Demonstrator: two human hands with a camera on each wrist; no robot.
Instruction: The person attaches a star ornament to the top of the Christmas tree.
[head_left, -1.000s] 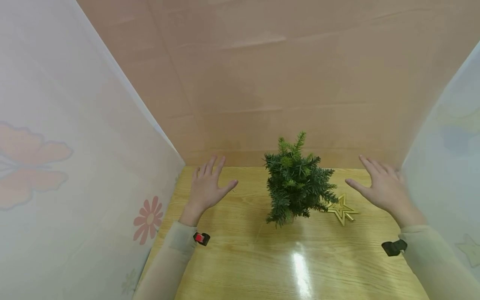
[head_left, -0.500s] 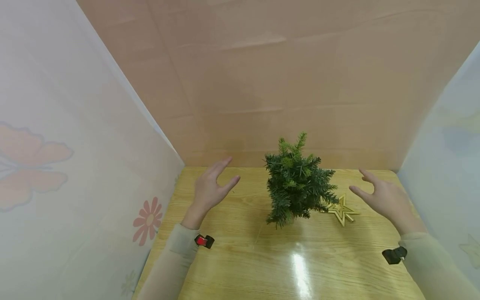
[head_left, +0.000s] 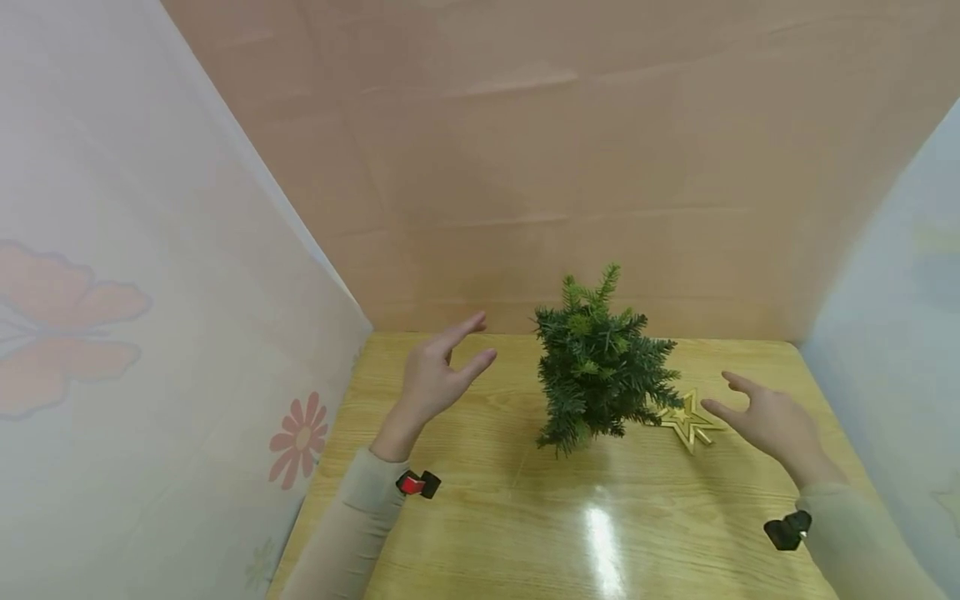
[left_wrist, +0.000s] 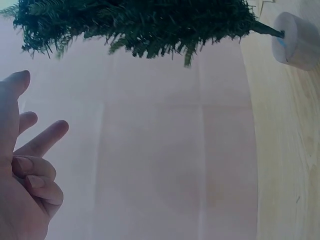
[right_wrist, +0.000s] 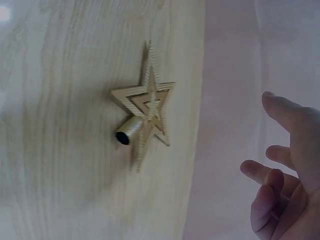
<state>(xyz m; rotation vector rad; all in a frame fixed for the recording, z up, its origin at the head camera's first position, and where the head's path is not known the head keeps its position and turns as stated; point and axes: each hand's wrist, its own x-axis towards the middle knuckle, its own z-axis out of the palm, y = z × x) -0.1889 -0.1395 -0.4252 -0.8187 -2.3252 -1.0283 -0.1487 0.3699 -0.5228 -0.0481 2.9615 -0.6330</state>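
A small artificial Christmas tree (head_left: 600, 371) stands upright on the wooden table. Its pale round base (left_wrist: 299, 44) shows in the left wrist view. My left hand (head_left: 433, 375) hovers to the left of the tree, apart from it, thumb and index finger spread, other fingers loosely bent, holding nothing. To the tree's right lies a gold star tree topper (right_wrist: 151, 107) with a short hollow tube (right_wrist: 129, 131). Just right of the star hovers my right hand (head_left: 780, 423), its thumb and index finger pointing toward it. It touches nothing, and its other fingers are loosely curled.
A brownish cloth wall (head_left: 487, 167) rises behind the table (head_left: 480, 500). A pale wall with printed flowers and a butterfly (head_left: 187, 250) stands on the left, another pale wall (head_left: 900, 292) on the right. Small camera straps sit at both wrists.
My left hand has moved right, closer to the tree, and its fingers have bent from a wide spread. My right hand has come lower, close to the star. Tree and star stay put.
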